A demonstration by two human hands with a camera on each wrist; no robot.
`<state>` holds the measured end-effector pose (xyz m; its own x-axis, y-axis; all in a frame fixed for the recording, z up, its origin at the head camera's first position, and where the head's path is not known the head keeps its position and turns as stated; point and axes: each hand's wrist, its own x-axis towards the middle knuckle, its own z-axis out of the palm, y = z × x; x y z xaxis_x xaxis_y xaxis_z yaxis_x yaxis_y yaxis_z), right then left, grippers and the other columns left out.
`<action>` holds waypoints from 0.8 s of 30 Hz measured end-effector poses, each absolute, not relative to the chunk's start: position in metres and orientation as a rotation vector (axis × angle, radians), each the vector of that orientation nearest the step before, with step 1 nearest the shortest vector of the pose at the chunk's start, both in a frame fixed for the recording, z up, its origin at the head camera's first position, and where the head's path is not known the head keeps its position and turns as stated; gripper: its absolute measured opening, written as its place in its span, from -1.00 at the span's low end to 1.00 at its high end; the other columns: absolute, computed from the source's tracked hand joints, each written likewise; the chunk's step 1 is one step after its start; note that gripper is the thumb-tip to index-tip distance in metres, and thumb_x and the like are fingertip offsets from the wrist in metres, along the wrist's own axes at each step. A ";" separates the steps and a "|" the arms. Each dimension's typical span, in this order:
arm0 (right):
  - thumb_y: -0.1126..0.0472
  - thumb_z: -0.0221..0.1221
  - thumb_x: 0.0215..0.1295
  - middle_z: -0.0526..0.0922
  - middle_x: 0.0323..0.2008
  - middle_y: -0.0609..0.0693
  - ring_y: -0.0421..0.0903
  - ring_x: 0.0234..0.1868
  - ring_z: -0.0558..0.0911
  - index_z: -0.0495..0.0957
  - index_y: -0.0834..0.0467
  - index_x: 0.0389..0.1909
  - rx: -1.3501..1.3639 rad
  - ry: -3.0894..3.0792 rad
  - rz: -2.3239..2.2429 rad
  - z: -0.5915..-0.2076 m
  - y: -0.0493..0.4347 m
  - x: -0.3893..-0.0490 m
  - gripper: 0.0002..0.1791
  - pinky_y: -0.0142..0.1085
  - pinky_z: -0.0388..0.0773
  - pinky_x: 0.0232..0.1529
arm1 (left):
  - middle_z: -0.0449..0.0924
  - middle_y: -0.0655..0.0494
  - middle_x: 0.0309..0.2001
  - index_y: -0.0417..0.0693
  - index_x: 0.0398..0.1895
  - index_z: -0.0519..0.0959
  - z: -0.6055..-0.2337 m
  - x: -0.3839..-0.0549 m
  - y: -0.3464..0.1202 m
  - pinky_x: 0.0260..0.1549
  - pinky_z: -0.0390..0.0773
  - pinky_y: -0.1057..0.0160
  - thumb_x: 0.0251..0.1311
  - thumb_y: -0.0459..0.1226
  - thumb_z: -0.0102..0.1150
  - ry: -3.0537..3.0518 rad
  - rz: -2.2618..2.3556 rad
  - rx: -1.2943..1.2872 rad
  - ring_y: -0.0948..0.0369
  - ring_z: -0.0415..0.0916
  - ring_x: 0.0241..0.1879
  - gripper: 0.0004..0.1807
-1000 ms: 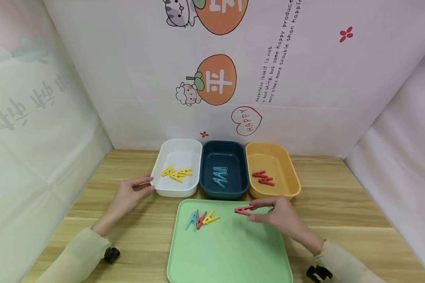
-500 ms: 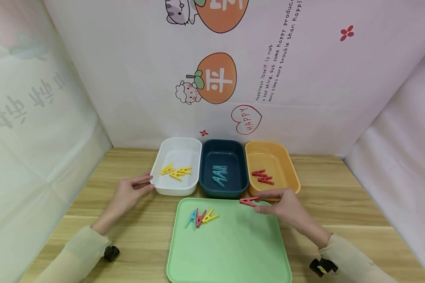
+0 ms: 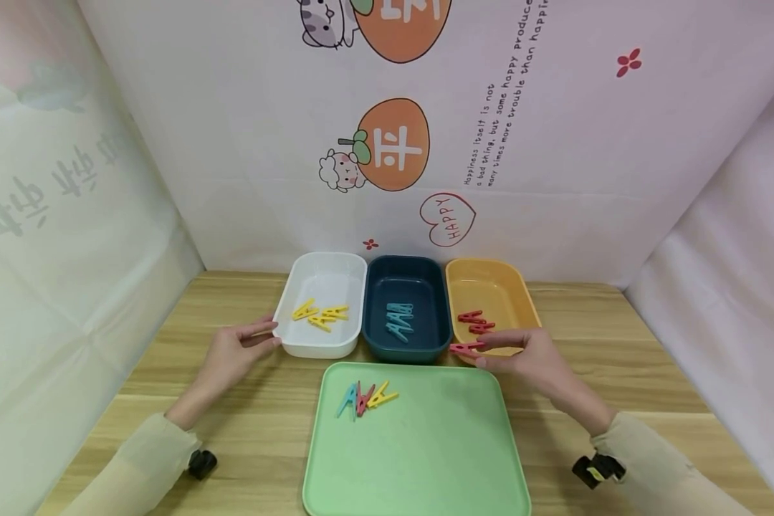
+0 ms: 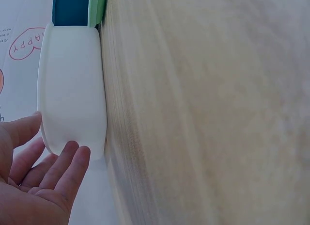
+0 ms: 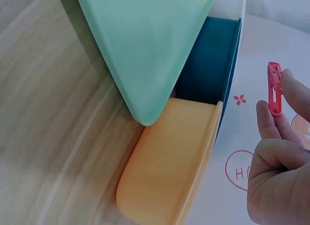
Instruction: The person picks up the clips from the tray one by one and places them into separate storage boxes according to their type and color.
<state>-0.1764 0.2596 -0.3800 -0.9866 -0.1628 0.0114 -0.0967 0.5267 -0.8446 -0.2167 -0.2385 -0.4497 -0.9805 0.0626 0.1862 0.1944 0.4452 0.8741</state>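
My right hand [image 3: 545,362] pinches a red clothespin [image 3: 463,348] between thumb and fingers, above the front rim of the orange bin [image 3: 522,297]. Up close, the right wrist view has that clothespin [image 5: 274,89] raised higher than the bin's wall. Two red clothespins [image 3: 471,316] lie inside the orange bin. My left hand [image 3: 227,355] touches the left side of the white bin [image 3: 319,351] with extended fingers [image 4: 77,162]. Several yellow clothespins [image 3: 320,322] lie in the white bin. Several blue clothespins [image 3: 399,328] lie in the dark blue bin [image 3: 406,269] between them.
A green tray [image 3: 413,451] lies in front of the bins. Near its back left corner are a light blue clothespin [image 3: 348,400], a red one [image 3: 362,401] and a yellow one [image 3: 383,394]. A printed cloth [image 3: 264,143] stands behind the wooden table [image 3: 251,430].
My right hand has carried the red clothespin from above the tray back and to the right, to the orange bin's front rim. The left hand has stayed at the white bin.
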 end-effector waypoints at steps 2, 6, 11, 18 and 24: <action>0.03 0.55 0.23 0.69 0.18 0.20 0.18 0.25 0.58 0.76 0.22 0.10 -0.212 2.709 -1.444 -0.378 0.262 -0.179 -0.51 -0.31 0.71 -0.11 | 0.49 -0.19 0.38 -0.37 0.20 0.65 -0.450 -0.217 -0.239 -0.07 0.70 0.39 0.34 -0.31 0.45 -2.563 -1.574 -0.227 -0.13 0.67 0.13 -0.56; -0.03 0.54 0.22 0.72 0.16 0.17 0.14 0.24 0.57 0.76 0.19 0.11 -0.187 2.749 -1.395 -0.374 0.268 -0.186 -0.47 -0.22 0.63 0.04 | 0.49 -0.18 0.39 -0.36 0.20 0.65 -0.450 -0.217 -0.239 -0.07 0.70 0.38 0.34 -0.29 0.46 -2.565 -1.580 -0.226 -0.13 0.67 0.13 -0.55; -0.07 0.54 0.22 0.69 0.21 0.16 0.14 0.28 0.52 0.73 0.20 0.17 -0.150 2.757 -1.376 -0.368 0.277 -0.197 -0.40 -0.15 0.55 0.11 | 0.48 -0.18 0.39 -0.36 0.21 0.65 -0.448 -0.216 -0.238 -0.07 0.70 0.38 0.34 -0.29 0.46 -2.567 -1.584 -0.222 -0.13 0.67 0.13 -0.55; -0.06 0.52 0.25 0.65 0.27 0.20 0.18 0.36 0.50 0.70 0.21 0.22 -0.151 2.759 -1.350 -0.363 0.289 -0.216 -0.38 0.03 0.53 0.25 | 0.49 -0.18 0.39 -0.39 0.22 0.63 -0.445 -0.214 -0.237 -0.08 0.71 0.38 0.35 -0.32 0.44 -2.572 -1.585 -0.211 -0.13 0.67 0.13 -0.55; -0.01 0.51 0.27 0.56 0.35 0.26 0.25 0.38 0.46 0.67 0.25 0.24 -0.136 2.748 -1.348 -0.362 0.299 -0.235 -0.39 0.23 0.42 0.36 | 0.50 -0.17 0.38 -0.37 0.22 0.64 -0.445 -0.215 -0.237 -0.08 0.71 0.38 0.35 -0.30 0.45 -2.577 -1.574 -0.212 -0.12 0.68 0.12 -0.55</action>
<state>-0.2353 0.2988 -0.3615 -0.9930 -0.1141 -0.0310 -0.0454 0.6096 -0.7914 -0.2147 -0.2372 -0.4455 -0.9837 0.0591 0.1699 0.1781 0.4514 0.8744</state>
